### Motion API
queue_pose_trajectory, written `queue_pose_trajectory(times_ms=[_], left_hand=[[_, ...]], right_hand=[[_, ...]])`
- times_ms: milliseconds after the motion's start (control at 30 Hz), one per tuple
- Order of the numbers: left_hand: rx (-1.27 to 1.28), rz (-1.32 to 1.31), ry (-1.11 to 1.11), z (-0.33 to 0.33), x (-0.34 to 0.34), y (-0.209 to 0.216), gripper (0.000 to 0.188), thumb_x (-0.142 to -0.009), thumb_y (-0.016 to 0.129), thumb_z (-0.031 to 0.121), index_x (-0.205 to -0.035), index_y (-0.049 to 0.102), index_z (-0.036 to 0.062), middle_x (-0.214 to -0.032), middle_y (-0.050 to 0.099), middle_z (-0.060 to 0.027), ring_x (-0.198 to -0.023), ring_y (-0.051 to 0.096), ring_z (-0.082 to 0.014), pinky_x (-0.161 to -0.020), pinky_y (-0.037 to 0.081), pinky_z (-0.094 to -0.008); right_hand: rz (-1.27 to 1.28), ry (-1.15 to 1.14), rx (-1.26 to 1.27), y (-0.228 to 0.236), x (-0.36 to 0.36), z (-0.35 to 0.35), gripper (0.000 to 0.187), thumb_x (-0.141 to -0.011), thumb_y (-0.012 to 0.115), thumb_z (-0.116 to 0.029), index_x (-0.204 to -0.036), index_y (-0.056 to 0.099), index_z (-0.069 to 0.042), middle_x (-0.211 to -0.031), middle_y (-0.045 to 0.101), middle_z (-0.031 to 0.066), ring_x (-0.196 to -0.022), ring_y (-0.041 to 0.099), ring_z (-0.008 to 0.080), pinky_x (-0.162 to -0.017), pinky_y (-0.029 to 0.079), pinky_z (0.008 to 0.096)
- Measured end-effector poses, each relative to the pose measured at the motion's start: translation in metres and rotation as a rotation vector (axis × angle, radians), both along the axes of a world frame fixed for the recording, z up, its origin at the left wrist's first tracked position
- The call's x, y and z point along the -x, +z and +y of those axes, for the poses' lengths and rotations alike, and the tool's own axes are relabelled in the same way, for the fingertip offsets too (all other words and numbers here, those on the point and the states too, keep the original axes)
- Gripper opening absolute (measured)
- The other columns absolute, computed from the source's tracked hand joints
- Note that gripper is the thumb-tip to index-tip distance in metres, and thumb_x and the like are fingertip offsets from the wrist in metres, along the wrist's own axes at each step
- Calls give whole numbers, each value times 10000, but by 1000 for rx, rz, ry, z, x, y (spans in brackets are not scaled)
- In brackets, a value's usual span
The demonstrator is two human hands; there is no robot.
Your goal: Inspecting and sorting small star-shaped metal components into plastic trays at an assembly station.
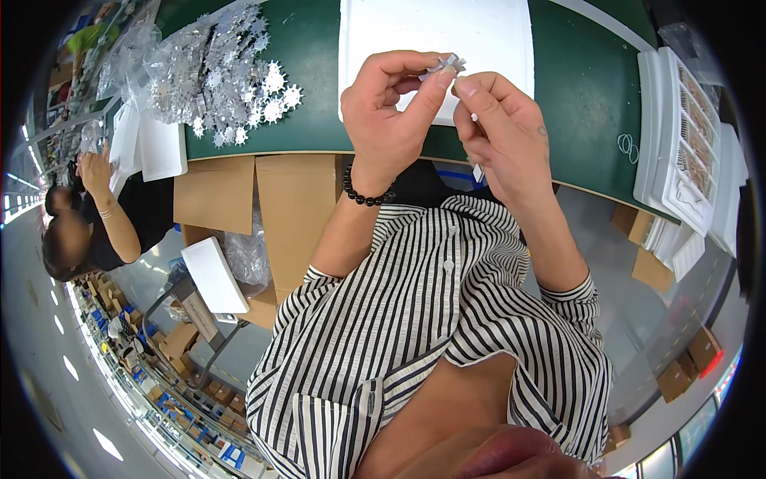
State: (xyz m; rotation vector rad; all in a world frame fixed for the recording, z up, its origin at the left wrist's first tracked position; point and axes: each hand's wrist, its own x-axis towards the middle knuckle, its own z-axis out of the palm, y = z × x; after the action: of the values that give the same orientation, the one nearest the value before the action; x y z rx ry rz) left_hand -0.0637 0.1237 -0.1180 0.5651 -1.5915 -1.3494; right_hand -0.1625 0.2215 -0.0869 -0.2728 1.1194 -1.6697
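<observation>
Over the white tray [511, 32], my left hand [387, 116] pinches a small silvery toothed metal piece [448, 64] between thumb and fingertips. My right hand [507, 132] is closed right beside it, thumb and forefinger pressed together at the piece's lower edge. A small white tip [475, 117] pokes out between the right fingers, and another whitish bit shows below them; what they belong to is hidden in the hand. To the left on the green table lies a heap of similar silvery star-shaped metal pieces [215, 80].
The green table [586, 104] runs across in front of me. At right stand stacked white trays [678, 136] holding small brownish parts, with a loop of thin white cord [628, 148] nearby. An open cardboard box [295, 215] sits below the table edge. Another person [120, 215] works at far left.
</observation>
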Motion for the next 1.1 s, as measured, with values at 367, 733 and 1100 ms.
queue_pose_trajectory(times_ms=[367,733,1100], left_hand=[[20,170,-122,-6,0,-3,210,-850,724,-56,-1043,656,-7,-1057,748,-143,-866,712,-167,-799,574,-227],[-290,-17,-224,-25,-5,21,242,-851,728,-55,-1088,689,-23,-956,748,-116,-857,702,-144,-782,562,-220],[-46,-171,-142,-34,30,53,201,-870,744,15,-1067,719,-17,-916,738,-112,-836,695,-182,-783,557,-252]], right_hand=[[-69,33,96,0,4,-1,151,-1038,566,-166,-1028,618,-25,-627,492,-5,-468,277,30,-403,188,180],[40,63,50,-4,6,-2,194,-1060,534,-199,-1044,610,-22,-607,460,-19,-461,267,34,-407,206,177],[-232,238,172,-39,46,-3,255,-1054,554,-232,-1190,601,-21,-609,428,-29,-466,270,28,-413,227,181]])
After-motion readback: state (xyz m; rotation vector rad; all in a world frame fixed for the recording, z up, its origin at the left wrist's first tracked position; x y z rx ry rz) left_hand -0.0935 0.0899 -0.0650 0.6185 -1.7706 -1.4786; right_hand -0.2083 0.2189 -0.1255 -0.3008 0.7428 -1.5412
